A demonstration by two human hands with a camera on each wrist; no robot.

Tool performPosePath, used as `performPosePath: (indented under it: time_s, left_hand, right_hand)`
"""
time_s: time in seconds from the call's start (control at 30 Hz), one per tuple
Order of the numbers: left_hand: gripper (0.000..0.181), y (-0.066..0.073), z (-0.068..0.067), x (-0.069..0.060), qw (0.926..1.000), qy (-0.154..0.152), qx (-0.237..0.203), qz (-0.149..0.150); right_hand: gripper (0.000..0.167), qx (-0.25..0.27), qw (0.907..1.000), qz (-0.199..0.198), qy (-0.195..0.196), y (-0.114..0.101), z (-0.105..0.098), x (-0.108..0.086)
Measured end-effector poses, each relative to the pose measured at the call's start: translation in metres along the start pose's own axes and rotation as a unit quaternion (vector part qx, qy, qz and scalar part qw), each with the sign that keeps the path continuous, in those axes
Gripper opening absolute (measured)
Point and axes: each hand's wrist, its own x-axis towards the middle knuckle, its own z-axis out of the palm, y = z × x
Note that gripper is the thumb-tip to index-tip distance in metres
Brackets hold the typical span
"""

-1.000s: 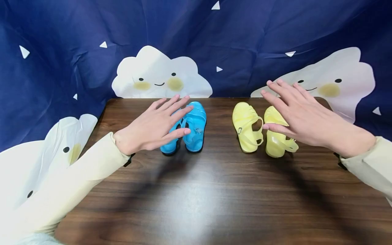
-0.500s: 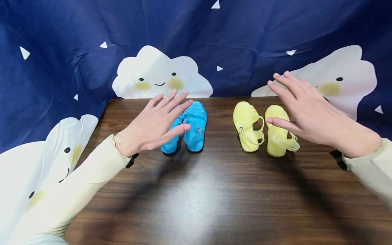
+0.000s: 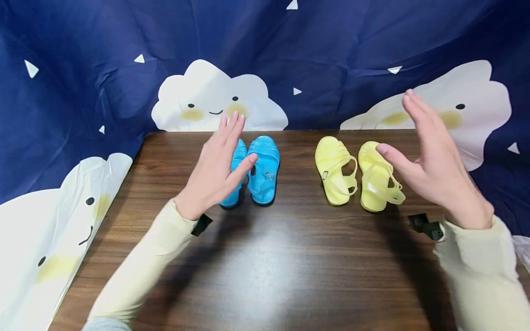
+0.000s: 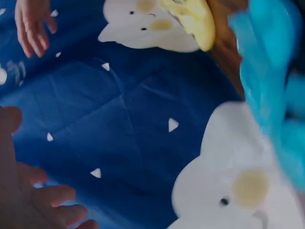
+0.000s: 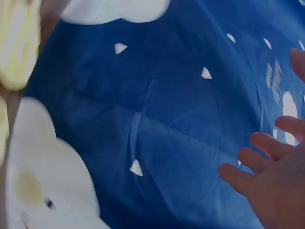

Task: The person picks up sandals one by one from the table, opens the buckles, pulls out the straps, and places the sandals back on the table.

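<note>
A pair of blue sandals [image 3: 264, 170] stands side by side near the back of the table, toes to the back. My left hand [image 3: 213, 170] hovers in front of them with straight fingers, partly hiding the left one; nothing is in it. To the right sits a pair of yellow sandals [image 3: 334, 170], toes also to the back, straps hanging on their right sides. My right hand [image 3: 440, 161] is raised beside the right yellow sandal [image 3: 372, 188], thumb apart from the fingers, holding nothing. In the left wrist view, the blue sandals [image 4: 271, 71] are blurred at the right edge.
The brown wooden table [image 3: 265, 266] shows a bright glare at its front middle. Behind it and along its left side hangs a dark blue cloth [image 3: 314, 46] with white smiling clouds and triangles. Black wrist straps [image 3: 202, 225] show at both cuffs.
Both hands have turned more upright, with the thumbs spread toward the middle. The right hand has shifted right, away from the yellow sandals. All the sandals have stayed in place.
</note>
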Motion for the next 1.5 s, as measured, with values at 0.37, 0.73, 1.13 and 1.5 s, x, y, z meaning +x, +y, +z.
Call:
performPosePath:
  time_s: [0.37,0.73,1.13,1.5]
  left_hand:
    - [0.048,0.009,0.052,-0.009,0.9569,0.154,-0.237,-0.065]
    - [0.041,0.041,0.101,-0.003,0.9263,0.090,-0.345,-0.121]
    - [0.038,0.055,0.144,0.008,0.8880,0.039,-0.413,-0.198]
    - [0.039,0.060,0.182,0.024,0.7173,0.026,-0.614,-0.329]
  right_hand:
    - [0.046,0.386,0.8751,0.181,0.228,0.010,0.047,-0.031]
    - [0.031,0.398,0.8290,0.267,0.288,0.018,0.082,-0.047]
    - [0.031,0.350,0.8322,0.371,0.217,0.027,0.100,-0.054]
    - [0.060,0.248,0.8623,0.440,0.036,0.032,0.109,-0.058]
